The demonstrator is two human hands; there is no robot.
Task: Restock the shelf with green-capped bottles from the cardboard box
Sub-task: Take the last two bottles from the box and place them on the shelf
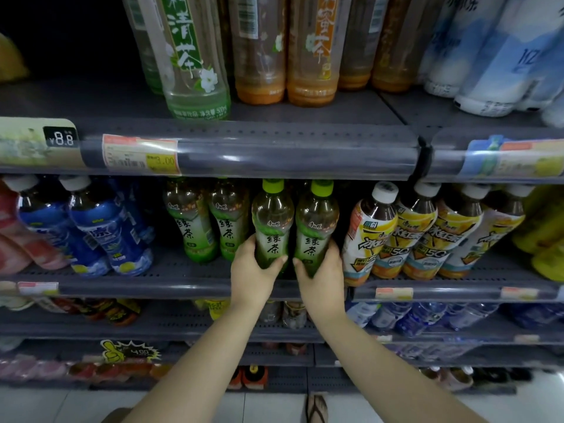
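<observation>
Two green-capped green tea bottles stand side by side at the front of the middle shelf point(189, 282). My left hand point(254, 271) grips the base of the left bottle point(271, 221). My right hand point(323, 273) grips the base of the right bottle point(316, 224). Both bottles are upright, with their caps just under the shelf above. Two more green tea bottles point(210, 221) stand further back to the left. The cardboard box is out of sight.
Blue-labelled bottles point(103, 230) stand to the left and yellow-labelled iced tea bottles point(406, 236) crowd close on the right. The upper shelf rail point(274, 151) hangs low over the caps. Lower shelves hold water and other drinks. A sandalled foot point(317, 407) is on the tiled floor.
</observation>
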